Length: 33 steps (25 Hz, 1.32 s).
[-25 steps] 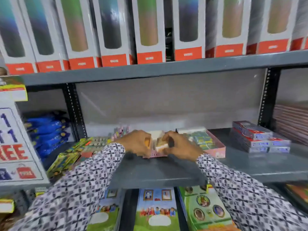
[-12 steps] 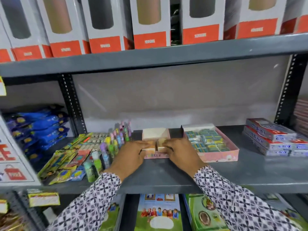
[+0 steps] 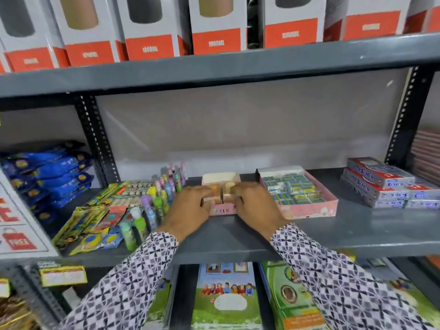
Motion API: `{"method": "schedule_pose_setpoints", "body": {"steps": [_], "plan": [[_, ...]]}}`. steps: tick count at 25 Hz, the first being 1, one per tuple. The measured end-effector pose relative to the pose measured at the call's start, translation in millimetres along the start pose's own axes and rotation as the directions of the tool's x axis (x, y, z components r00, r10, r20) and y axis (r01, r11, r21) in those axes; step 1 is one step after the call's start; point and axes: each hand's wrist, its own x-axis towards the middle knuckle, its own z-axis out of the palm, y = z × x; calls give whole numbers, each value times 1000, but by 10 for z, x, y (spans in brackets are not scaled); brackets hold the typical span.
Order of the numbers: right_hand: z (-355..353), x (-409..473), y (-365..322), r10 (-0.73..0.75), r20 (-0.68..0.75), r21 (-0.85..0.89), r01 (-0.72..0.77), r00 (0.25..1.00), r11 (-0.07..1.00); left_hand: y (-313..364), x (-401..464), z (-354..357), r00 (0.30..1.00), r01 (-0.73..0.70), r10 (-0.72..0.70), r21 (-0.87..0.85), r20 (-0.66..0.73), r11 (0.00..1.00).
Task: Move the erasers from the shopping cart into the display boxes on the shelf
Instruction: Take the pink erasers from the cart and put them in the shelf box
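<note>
Grey metal shelf fills the view, with boxed flasks on the tier above. At its centre sits a small pink box, and both hands rest on it. The left hand lies palm down over the box's left half, fingers pressed flat on an orange eraser inside. The right hand covers the right half, its fingers likewise flat on a pale eraser; whether either hand actually grips anything is unclear, since blur hides the fingertips. At 3 o'clock from the box, just beside it, sits a wider pink box filled with green-wrapped erasers. At 9 o'clock stand coloured glue sticks.
</note>
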Motion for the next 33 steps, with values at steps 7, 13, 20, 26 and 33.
{"method": "schedule_pose_setpoints", "body": {"steps": [7,13,20,26,33], "plan": [[237,-2760,-328,-1,-68,162,12,998,987,373,-2449,715,1000,-16,13,-186,-15,983],[1372,-3972,203,289,550,79,-394,783,916,-61,-3510,2304,790,237,-148,-73,595,969],[2678,-5264,775,378,864,-143,-559,331,817,-296,-4751,3937,420,349,-264,113,868,930],[3344,-5858,868,330,906,-126,-578,264,806,-154,-5563,4873,56,364,-418,371,907,854],[3486,-5866,1020,365,893,-143,-602,265,786,-198,-5710,5001,220,247,-253,197,942,949]]}}
